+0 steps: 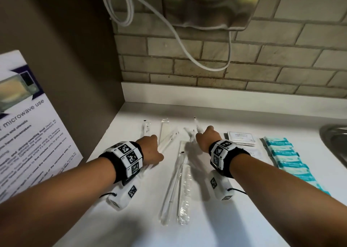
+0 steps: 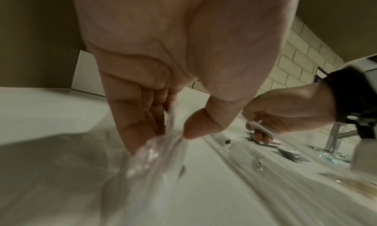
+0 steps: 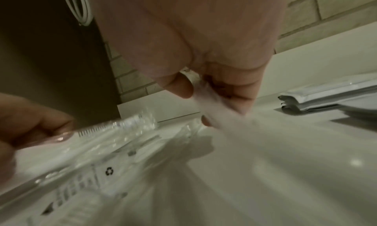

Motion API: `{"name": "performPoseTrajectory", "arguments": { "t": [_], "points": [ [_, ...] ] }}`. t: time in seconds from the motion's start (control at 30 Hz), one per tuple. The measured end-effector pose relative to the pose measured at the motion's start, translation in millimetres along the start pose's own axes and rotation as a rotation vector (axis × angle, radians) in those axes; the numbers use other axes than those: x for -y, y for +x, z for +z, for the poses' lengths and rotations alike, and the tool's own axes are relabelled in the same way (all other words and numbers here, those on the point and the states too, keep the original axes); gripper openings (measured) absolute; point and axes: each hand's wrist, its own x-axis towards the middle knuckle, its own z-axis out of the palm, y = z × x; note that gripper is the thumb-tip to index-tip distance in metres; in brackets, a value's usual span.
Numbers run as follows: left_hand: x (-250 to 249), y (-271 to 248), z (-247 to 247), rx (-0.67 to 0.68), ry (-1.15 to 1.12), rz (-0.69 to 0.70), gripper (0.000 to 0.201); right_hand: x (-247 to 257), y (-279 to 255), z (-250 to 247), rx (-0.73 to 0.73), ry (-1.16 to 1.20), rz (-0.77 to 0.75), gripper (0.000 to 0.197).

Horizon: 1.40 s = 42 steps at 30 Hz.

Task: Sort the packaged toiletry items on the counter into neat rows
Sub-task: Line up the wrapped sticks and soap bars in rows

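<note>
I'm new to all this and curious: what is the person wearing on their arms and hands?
Both forearms are bare, with no sleeves or gloves. Each wrist carries a black band ringed with white blocks printed with black square code markings. Under each wrist hangs a white box with the same markings and a thin black cord. The left hand and right hand are otherwise bare.

Two hands (image 1: 150,149) over the desk (image 1: 244,218) — one stack of white sachets (image 1: 241,138), one row of teal packets (image 1: 285,156) whose number is unclear, and several clear-wrapped toothbrushes (image 1: 185,186), too overlapped to count.
</note>
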Motion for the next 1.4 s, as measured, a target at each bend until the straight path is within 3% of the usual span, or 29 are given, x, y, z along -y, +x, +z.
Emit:
{"name": "performPoseTrajectory", "arguments": {
  "t": [0.17,0.27,0.37,0.47,0.7,0.73,0.87,0.93,1.0,1.13,1.2,1.4],
  "points": [
    [8,-7,8,-0.027,-0.082,-0.038,0.038,7,0,24,0.066,0.022,0.071,0.057],
    [8,-7,9,-0.092,-0.232,-0.027,0.05,7,4,33,0.129,-0.057,0.066,0.071],
    [9,-5,8,-0.181,-0.344,-0.007,0.064,8,8,33,0.133,-0.146,0.023,0.064],
    [11,-2,5,-0.256,-0.376,-0.008,0.062,10,13,30,0.08,-0.114,0.015,0.051],
    [7,-13,8,-0.117,-0.259,-0.051,0.038,44,13,-18,-0.095,0.152,-0.14,0.038],
    [6,-16,12,-0.103,-0.245,-0.036,0.042,48,12,-24,-0.123,0.196,-0.163,0.035],
    [-2,-31,37,0.05,-0.188,-0.005,0.11,56,-4,-37,-0.149,0.291,-0.228,0.031],
    [-7,-37,45,0.061,-0.108,0.004,0.122,54,-13,-35,-0.109,0.328,-0.223,0.04],
    [-10,-37,47,0.049,-0.025,0.006,0.109,48,-20,-29,-0.065,0.328,-0.229,0.042],
    [-2,-32,40,-0.054,0.0,0.028,0.039,34,-36,-11,0.022,0.275,-0.254,0.024],
    [4,-29,32,-0.098,-0.071,-0.022,0.034,28,-43,-1,0.088,0.236,-0.242,0.025],
    [33,-15,-5,-0.254,-0.226,-0.242,0.051,10,-61,21,0.153,-0.021,-0.202,0.049]
  ]
}}
